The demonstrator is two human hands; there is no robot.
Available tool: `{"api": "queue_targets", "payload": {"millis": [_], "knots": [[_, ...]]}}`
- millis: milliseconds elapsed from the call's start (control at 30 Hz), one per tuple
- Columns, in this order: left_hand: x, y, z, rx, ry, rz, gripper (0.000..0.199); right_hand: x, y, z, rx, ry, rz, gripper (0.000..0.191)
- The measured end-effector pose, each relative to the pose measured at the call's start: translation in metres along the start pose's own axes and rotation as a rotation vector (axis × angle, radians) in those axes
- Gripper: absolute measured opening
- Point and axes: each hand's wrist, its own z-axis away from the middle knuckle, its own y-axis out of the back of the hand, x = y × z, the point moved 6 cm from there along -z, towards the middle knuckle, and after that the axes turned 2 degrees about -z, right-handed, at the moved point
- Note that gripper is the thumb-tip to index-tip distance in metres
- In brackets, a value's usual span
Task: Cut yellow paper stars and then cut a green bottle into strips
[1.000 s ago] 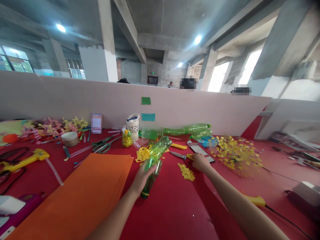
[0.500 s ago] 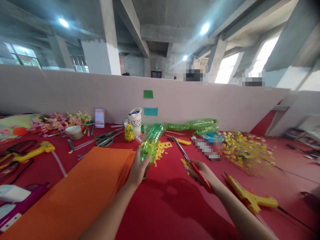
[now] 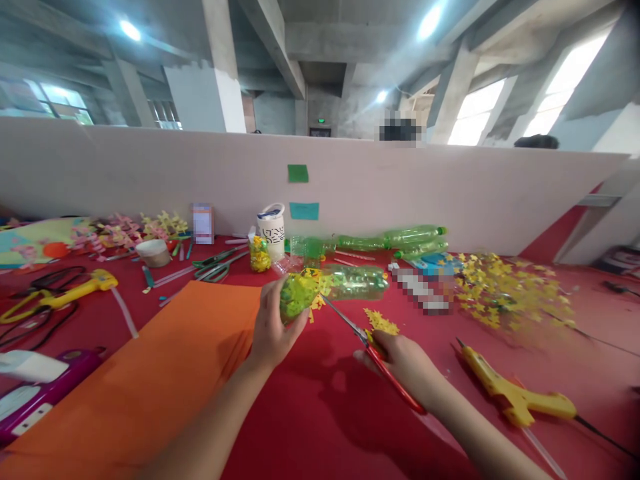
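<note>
My left hand (image 3: 274, 327) is wrapped round one end of a green plastic bottle (image 3: 357, 283). The bottle lies almost level, its clear pale part stretching to the right, and yellow shows in or through the gripped end. Red-handled scissors (image 3: 393, 381) are in my right hand (image 3: 407, 363). Their blades slant up to the left, with the tips close by the bottle; I cannot tell whether they touch it. Yellow paper stars (image 3: 381, 322) lie just beyond my right fingers. More yellow cut pieces (image 3: 317, 307) are partly hidden behind the bottle.
Orange sheets (image 3: 175, 360) cover the table at left. A yellow glue gun (image 3: 520, 393) with its cord lies at right, another glue gun (image 3: 85, 293) at far left. Green bottles (image 3: 415, 237), a white cup (image 3: 271, 232) and green-handled scissors (image 3: 220, 265) stand or lie along the partition (image 3: 380, 187).
The bottle has turned from pointing up and away to nearly level, pointing right. The scissors have moved left so their tips are near it. The camera view has shifted a little.
</note>
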Motion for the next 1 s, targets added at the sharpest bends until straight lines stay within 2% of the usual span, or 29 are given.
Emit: {"api": "queue_targets", "payload": {"millis": [233,567,833,1000], "knots": [[0.012,0.005,-0.002,0.112,-0.165,-0.172,0.072,-0.002,0.001,0.000,-0.017,-0.036,-0.048,0.042],[0.028,-0.001,0.007,0.054,-0.281,-0.284,0.071,-0.002,-0.004,0.001,-0.048,-0.050,-0.122,0.045],[0.027,-0.003,0.008,0.051,-0.272,-0.307,0.067,-0.006,-0.013,0.000,-0.042,-0.041,-0.261,0.052],[0.021,-0.006,0.008,0.025,-0.254,-0.325,0.066,-0.011,-0.017,-0.003,-0.106,-0.071,-0.347,0.053]]}}
